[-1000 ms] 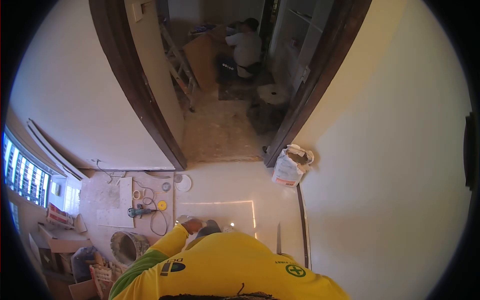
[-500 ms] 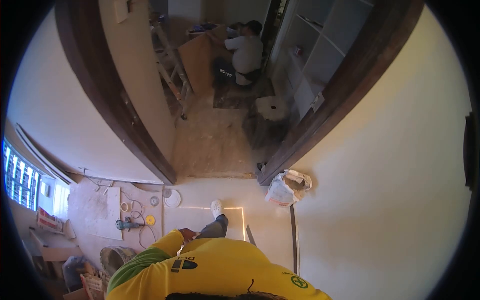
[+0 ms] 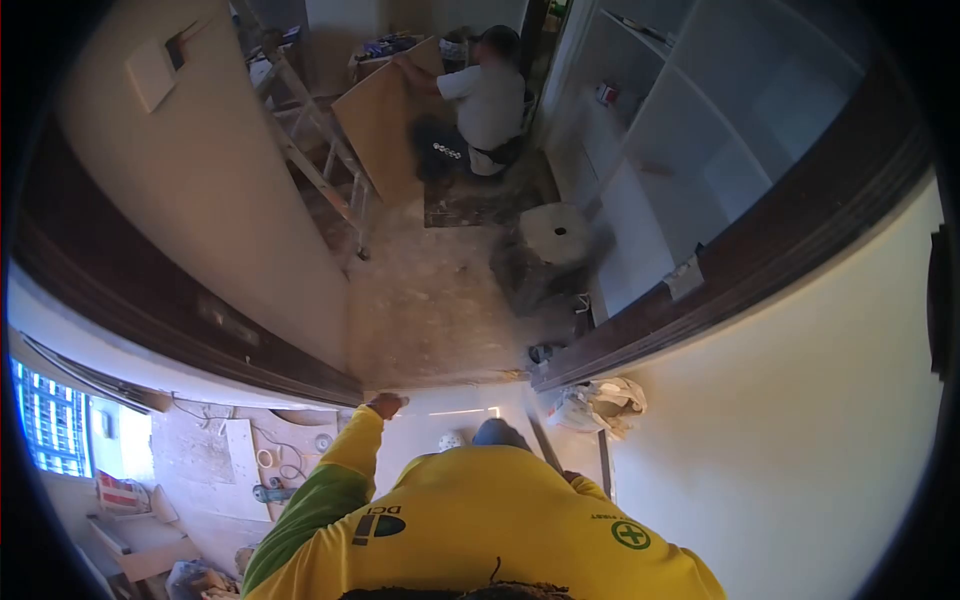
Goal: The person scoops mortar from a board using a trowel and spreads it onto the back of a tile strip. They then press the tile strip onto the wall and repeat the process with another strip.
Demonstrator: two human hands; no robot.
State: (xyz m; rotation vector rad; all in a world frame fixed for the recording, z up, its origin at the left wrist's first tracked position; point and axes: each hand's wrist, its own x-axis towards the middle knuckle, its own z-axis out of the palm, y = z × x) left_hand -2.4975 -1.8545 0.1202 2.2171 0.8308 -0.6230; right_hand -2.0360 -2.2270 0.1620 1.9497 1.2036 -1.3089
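Note:
My left hand (image 3: pixel 386 404) reaches forward by the foot of the left door frame (image 3: pixel 290 365), at the end of a yellow sleeve. Its fingers look curled, with a small pale spot at their tips that I cannot make out. Only a little of my right hand (image 3: pixel 572 477) shows beside my right side, and its fingers are hidden. Close to it a dark narrow strip (image 3: pixel 545 445) lies on the floor. One white shoe (image 3: pixel 452 440) and a bent knee (image 3: pixel 498 434) are in front of my chest.
Through the doorway a person (image 3: pixel 490 100) crouches by a wooden panel (image 3: pixel 385 120). A stepladder (image 3: pixel 320 170) stands left, a stool (image 3: pixel 556 234) and shelves (image 3: pixel 690 150) right. An open bag (image 3: pixel 600 405) sits beside the right frame. A power tool (image 3: pixel 272 493) lies on the floor at left.
I have moved closer to the doorway. My left hand has gone from beside my leg forward to the door frame. My right hand has come partly into view. The crouching person's arm now reaches to the panel.

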